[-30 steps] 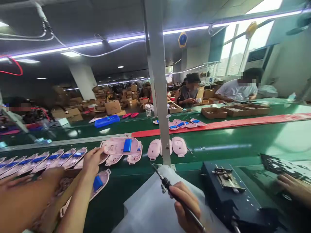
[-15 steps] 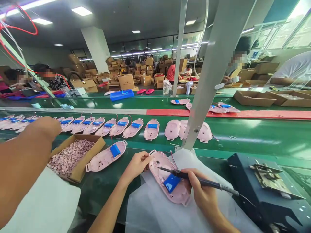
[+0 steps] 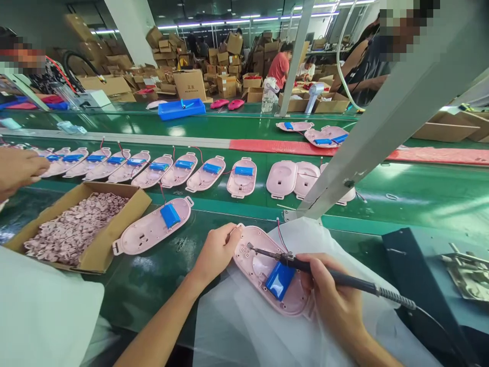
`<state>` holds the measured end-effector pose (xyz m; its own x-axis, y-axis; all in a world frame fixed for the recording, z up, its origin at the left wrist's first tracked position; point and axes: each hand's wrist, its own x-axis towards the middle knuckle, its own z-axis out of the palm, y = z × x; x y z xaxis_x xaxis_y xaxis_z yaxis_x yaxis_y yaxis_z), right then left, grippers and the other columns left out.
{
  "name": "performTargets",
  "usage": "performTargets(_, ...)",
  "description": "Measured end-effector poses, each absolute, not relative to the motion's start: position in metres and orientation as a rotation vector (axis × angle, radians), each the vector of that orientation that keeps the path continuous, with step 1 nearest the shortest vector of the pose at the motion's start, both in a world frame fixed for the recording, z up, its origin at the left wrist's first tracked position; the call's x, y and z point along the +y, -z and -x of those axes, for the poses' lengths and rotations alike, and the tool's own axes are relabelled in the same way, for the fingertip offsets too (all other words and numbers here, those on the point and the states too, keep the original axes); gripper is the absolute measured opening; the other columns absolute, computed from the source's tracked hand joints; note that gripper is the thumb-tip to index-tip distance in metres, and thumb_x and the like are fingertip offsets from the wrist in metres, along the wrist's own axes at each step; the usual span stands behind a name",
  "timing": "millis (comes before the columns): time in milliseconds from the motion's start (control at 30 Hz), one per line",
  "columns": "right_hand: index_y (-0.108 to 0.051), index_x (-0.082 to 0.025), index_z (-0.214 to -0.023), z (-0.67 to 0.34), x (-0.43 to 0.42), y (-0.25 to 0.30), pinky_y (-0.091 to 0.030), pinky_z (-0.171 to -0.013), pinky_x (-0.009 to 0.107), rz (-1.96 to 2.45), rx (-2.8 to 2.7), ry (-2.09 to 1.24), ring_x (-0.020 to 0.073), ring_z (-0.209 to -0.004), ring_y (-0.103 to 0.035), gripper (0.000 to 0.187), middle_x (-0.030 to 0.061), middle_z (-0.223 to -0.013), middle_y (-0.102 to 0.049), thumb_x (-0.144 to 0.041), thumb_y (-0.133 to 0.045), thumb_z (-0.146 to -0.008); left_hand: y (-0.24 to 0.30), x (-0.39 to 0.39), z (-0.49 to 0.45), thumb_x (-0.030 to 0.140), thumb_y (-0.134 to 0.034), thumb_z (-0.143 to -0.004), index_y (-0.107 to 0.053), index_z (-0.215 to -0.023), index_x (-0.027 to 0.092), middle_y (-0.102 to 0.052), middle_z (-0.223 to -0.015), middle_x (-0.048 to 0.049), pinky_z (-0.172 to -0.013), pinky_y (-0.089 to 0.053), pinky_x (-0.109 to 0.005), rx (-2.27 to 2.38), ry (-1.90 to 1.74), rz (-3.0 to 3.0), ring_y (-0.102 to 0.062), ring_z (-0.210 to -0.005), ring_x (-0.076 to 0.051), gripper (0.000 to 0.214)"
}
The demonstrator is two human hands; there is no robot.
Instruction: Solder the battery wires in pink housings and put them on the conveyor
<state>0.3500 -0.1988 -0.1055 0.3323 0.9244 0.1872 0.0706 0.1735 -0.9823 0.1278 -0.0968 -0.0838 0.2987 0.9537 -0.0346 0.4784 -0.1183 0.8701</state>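
My left hand (image 3: 217, 251) pinches the upper left edge of a pink plastic housing (image 3: 255, 272), thumb over the rim. In my right hand (image 3: 336, 288) is a black soldering iron (image 3: 336, 278), gripped like a pen. Its metal tip rests at or just above the housing's upper end, near a small square opening; contact is hard to tell. A blue battery pack (image 3: 280, 280) sits inside the housing, and a thin red wire (image 3: 280, 234) sticks up behind it. The housing lies tilted over white sheeting (image 3: 237, 326). My right fingertips are partly hidden behind the iron.
Left of me, another pink housing (image 3: 153, 232) lies beside a cardboard box (image 3: 95, 255) of small pink parts. A co-worker's hand (image 3: 19, 171) is at the far left. Several housings line the green conveyor (image 3: 401, 188). A metal post (image 3: 367, 137) and a dark soldering station (image 3: 416, 275) stand right.
My view has tilted down and shifted. The co-worker's arm at the left has drawn back toward the edge. My hands keep hold of the housing and the iron, its tip still near the upper end.
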Motion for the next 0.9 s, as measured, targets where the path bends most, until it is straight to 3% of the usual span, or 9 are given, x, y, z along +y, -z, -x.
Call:
performTargets(600,-0.084,-0.020,-0.086,-0.3480,-0.1982,0.0996,-0.048,-0.036,0.020,1.279,-1.159,-0.729,0.0118,-0.038,-0.057,0.041,-0.0011,-0.049,-0.065,-0.056,-0.067,-0.099,0.0843,-0.0987,-0.1308,0.046,-0.042,-0.101,-0.036,-0.065,0.022,-0.030,-0.060,0.0046,-0.055,-0.021,-0.027,1.359,-0.759,-1.853,-0.029,-0.058,-0.011,0.044)
performTargets(900,-0.084,-0.023,-0.090,-0.3507,-0.2001,0.1003,-0.050,-0.040,0.019,1.231,-1.187,-0.744,0.0116,-0.041,-0.060,0.032,-0.0020,-0.051,-0.067,-0.045,-0.065,-0.103,0.0830,-0.1011,-0.1284,0.042,-0.043,-0.103,-0.034,-0.068,0.022,-0.026,-0.062,0.0057,-0.055,-0.019,-0.027,1.329,-0.770,-1.855,-0.025,-0.058,-0.010,0.042)
